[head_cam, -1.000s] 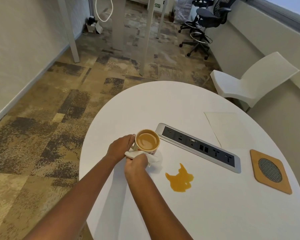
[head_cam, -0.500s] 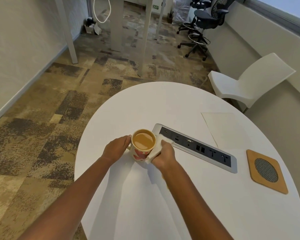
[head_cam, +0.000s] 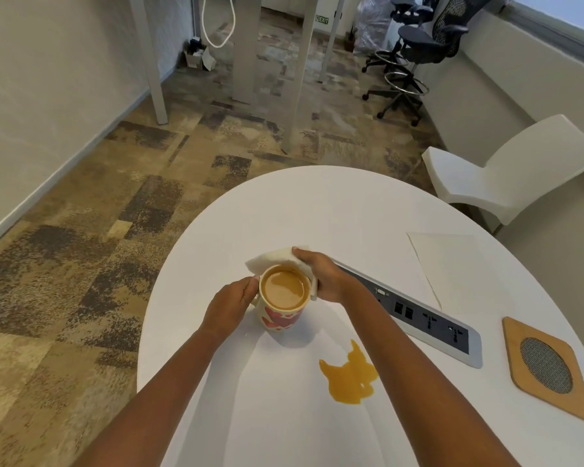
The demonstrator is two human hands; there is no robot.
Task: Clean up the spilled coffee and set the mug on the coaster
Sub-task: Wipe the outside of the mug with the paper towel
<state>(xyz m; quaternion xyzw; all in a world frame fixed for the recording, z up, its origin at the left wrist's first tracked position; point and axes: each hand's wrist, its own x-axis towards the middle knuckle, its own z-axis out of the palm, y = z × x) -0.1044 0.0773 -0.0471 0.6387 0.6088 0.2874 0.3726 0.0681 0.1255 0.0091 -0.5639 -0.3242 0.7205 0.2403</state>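
A mug (head_cam: 281, 319) with red hearts, nearly full of milky coffee, is near the left side of the round white table (head_cam: 317, 210). My left hand (head_cam: 231, 303) grips its handle side. My right hand (head_cam: 324, 274) presses a white tissue (head_cam: 273, 257) against the mug's far side and rim. An orange-brown coffee puddle (head_cam: 349, 377) lies on the table in front of the mug, between my forearms. The wooden coaster (head_cam: 548, 367) with a grey mesh centre lies at the table's right edge, well apart from the mug.
A grey power socket strip (head_cam: 429, 323) is set in the table between the mug and the coaster. A white paper sheet (head_cam: 452, 264) lies behind it. A white chair (head_cam: 506, 173) stands beyond the table on the right; office chairs (head_cam: 418, 48) stand farther back.
My right hand has carried the tissue round the mug, from its near side to its right and now its far side. The left hand has kept its hold on the mug.
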